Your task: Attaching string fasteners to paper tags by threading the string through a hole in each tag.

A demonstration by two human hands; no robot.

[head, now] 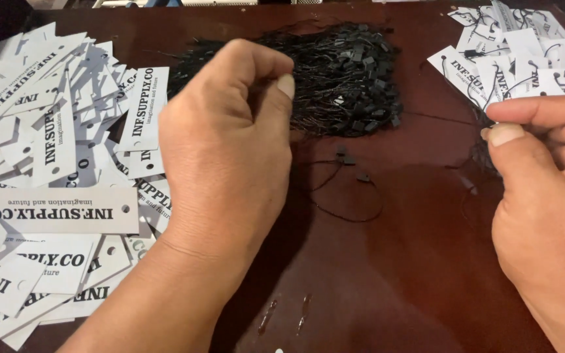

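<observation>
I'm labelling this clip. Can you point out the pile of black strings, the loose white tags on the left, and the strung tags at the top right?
pile of black strings (354, 78), head view, middle of the tangle.
loose white tags (47, 144), head view, on one tag in the heap.
strung tags (524, 59), head view, on a white tag in the stack.

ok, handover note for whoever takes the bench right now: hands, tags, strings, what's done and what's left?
Left hand: loosely fisted by the black string pile, fingertips pinched; hold unclear.
Right hand: thumb and forefinger pinched at a thin string by the strung tags.
Unstrung white tags: heaped far left on the brown table.
A few loose strings lie mid-table.
Done: small strung pile, top right.
Left: the larger unstrung heap.
</observation>
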